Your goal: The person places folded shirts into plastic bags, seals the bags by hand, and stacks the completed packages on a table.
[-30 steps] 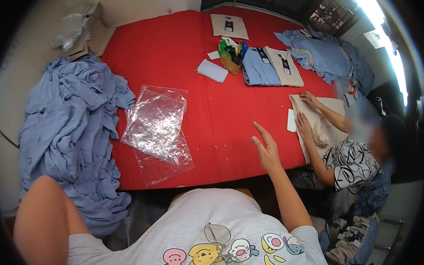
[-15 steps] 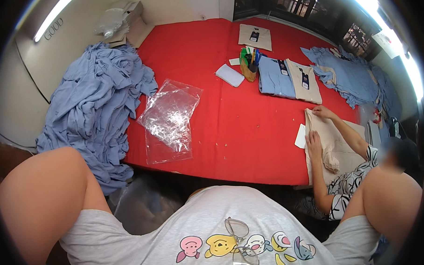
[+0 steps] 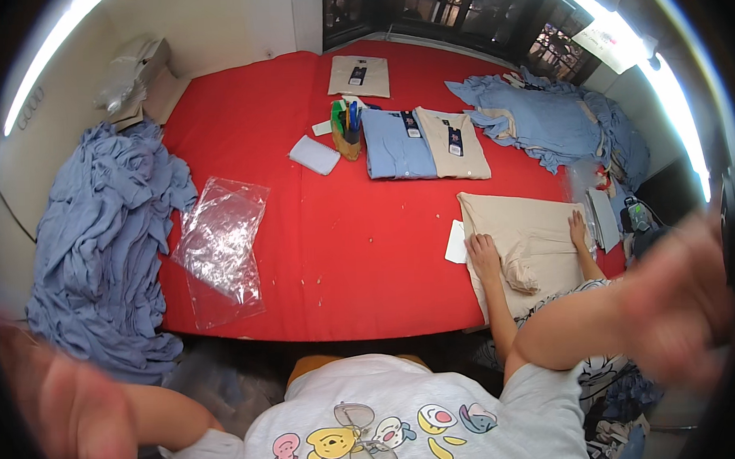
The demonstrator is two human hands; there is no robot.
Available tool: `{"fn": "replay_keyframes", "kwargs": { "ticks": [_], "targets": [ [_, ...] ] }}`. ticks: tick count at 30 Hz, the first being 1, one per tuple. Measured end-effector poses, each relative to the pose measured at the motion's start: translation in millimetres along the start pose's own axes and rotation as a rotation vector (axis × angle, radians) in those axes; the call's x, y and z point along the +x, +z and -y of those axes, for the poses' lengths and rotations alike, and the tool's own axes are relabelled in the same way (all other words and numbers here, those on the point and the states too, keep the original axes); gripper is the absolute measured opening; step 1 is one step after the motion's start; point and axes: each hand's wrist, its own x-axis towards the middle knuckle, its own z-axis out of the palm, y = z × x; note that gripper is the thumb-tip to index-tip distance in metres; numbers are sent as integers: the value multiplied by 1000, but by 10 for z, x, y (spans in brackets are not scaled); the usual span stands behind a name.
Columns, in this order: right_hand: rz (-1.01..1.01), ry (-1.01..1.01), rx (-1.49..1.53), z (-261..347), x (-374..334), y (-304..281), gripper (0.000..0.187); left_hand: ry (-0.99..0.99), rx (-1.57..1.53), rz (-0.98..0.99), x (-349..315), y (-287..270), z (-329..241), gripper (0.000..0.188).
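Observation:
Blurred by motion, my left hand point(image 3: 78, 413) is at the lower left edge, below the heap of blue shirts point(image 3: 108, 230) and apart from it. My right hand point(image 3: 677, 299) is raised at the right rim, also smeared, in front of the co-worker's side of the table. The fingers of both are too blurred to read, and I can make out nothing held in either. A clear plastic bag point(image 3: 223, 255) lies flat beside the blue heap. At the right, a co-worker's hands point(image 3: 483, 256) rest on a beige shirt point(image 3: 537, 223) spread on the red table point(image 3: 344, 263).
Folded blue point(image 3: 393, 144) and beige shirts point(image 3: 466, 157) lie side by side; another folded beige shirt point(image 3: 358, 84) lies farther back. Near them are a pen holder point(image 3: 348, 137) and a pale blue pouch point(image 3: 315, 154). More blue shirts point(image 3: 542, 126) are piled at the far right.
My hands have come into view at both sides and my arms have spread. The view has shifted right. The co-worker's right-side hand has slid to the beige shirt's right edge.

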Motion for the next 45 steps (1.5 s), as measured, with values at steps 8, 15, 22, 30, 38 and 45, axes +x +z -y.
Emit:
{"fn": "replay_keyframes", "kwargs": {
  "ticks": [8,15,22,30,38,45],
  "targets": [
    [-909,1379,113,-2608,-3023,-331,50,-1169,828,537,-3484,-70,1710,88],
    [-1407,1399,166,-4211,-3609,62,57,-1213,1003,803,-3917,-191,2138,79],
    [-1347,1365,52,-4534,-3738,10,55,-1051,1098,776,-4004,-785,2768,56],
    [-1399,1452,163,-2901,-3955,1080,62,-1061,1113,614,-4148,-976,2806,45],
    [-1154,1946,499,-1097,-4218,1509,53,-1225,958,103,-3830,-780,2810,37],
    [-417,2247,672,-443,-4223,1105,32,-1230,1215,381,-3959,64,1820,88]
  ]
}}
